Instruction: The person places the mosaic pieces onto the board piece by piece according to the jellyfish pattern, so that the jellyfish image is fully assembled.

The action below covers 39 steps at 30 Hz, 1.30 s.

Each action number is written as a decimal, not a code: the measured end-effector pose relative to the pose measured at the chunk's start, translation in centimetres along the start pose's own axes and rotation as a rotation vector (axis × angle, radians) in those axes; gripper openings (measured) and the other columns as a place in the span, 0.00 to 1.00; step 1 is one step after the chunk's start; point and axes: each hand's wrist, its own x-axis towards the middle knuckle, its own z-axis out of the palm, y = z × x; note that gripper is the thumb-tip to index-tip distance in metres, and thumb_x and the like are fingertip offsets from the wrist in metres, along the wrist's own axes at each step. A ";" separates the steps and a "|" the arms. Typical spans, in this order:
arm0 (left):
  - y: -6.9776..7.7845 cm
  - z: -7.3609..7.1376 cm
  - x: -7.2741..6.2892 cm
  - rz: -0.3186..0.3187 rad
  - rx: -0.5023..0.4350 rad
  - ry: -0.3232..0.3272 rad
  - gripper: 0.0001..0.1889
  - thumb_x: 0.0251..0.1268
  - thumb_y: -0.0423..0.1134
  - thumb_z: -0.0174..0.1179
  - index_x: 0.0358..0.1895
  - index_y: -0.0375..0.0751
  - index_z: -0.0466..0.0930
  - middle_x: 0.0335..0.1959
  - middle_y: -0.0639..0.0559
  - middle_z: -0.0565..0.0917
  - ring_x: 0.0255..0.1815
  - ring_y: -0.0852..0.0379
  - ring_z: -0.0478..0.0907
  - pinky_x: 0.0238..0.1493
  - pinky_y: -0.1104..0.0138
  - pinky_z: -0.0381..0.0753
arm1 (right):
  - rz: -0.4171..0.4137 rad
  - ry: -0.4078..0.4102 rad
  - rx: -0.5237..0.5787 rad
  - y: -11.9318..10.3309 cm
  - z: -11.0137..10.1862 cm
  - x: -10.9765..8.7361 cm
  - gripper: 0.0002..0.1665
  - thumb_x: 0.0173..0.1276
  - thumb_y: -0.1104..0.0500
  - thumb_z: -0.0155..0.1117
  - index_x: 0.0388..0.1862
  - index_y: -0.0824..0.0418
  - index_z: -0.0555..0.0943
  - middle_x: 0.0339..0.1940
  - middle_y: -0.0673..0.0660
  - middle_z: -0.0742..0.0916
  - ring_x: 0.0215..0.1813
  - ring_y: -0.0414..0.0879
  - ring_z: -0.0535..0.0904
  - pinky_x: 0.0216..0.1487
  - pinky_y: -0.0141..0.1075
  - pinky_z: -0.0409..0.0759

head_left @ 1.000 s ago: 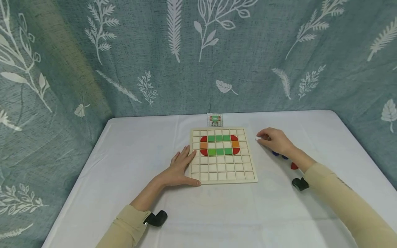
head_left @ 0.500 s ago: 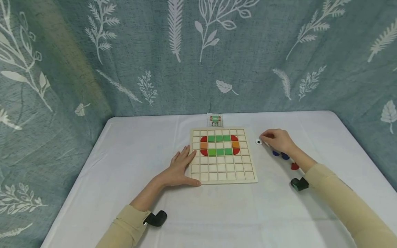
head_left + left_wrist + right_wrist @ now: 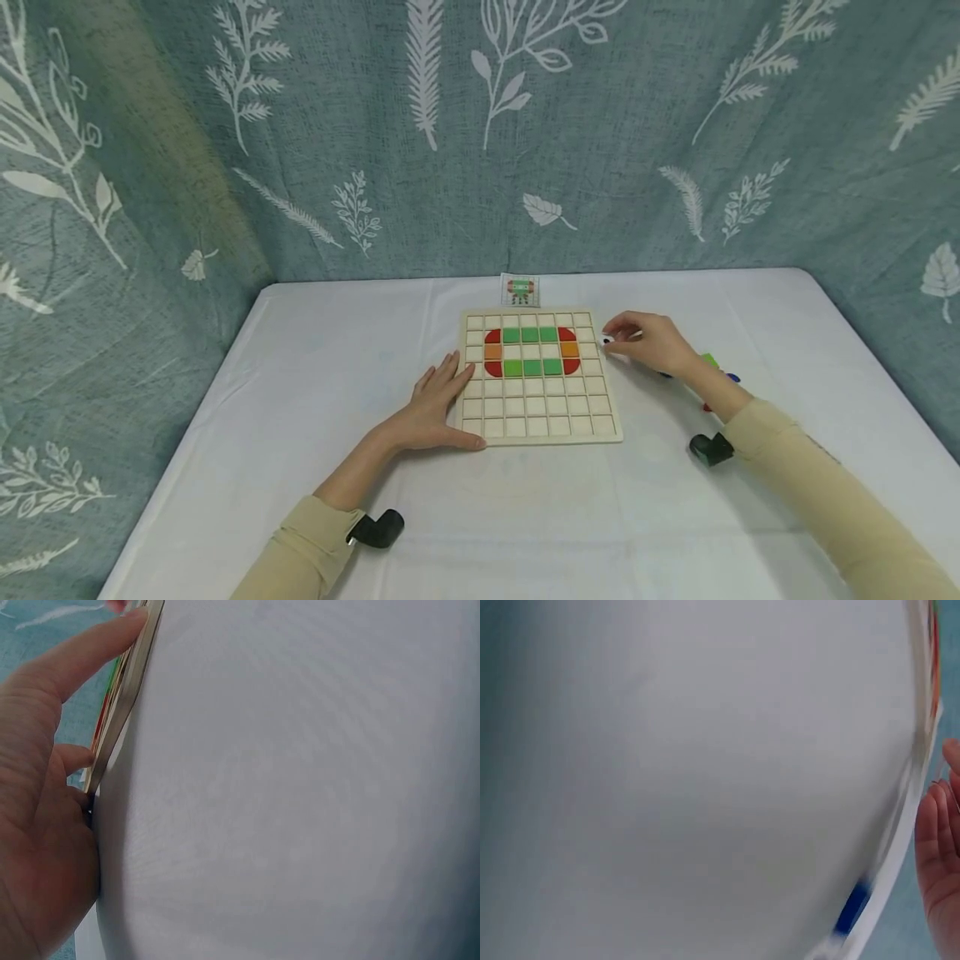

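A pale wooden grid board [image 3: 546, 407] lies on the white table, with red, orange and green tiles [image 3: 531, 367] forming a ring in its upper half. My left hand [image 3: 433, 417] rests along the board's left side, fingers spread and thumb at the near corner. In the left wrist view the thumb [image 3: 112, 637] reaches the board's edge [image 3: 129, 705]. Thumb and fingertips of my right hand [image 3: 651, 340] pinch a small white piece with a black dot [image 3: 604, 340], close by the board's right edge. The right wrist view shows that hand [image 3: 941, 862] only partly.
Behind the board lies a small picture card [image 3: 520, 291]. Around my right forearm are a green piece [image 3: 709, 360], blue pieces [image 3: 732, 377] and a red piece [image 3: 707, 407], partly covered. A leaf-patterned curtain [image 3: 450, 208] stands behind the table.
My right hand has moved left to the board's right edge, carrying the dotted white piece from the table. A green piece now shows past the forearm. My left hand has stayed still.
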 end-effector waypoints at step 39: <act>0.0 0.1 0.1 -0.007 -0.007 -0.002 0.61 0.46 0.57 0.75 0.78 0.38 0.45 0.79 0.42 0.34 0.79 0.49 0.28 0.75 0.52 0.28 | 0.226 -0.012 -0.134 4.0 -4.3 -3.4 0.17 0.70 0.59 0.63 0.52 0.68 0.81 0.51 0.69 0.81 0.53 0.62 0.75 0.54 0.55 0.76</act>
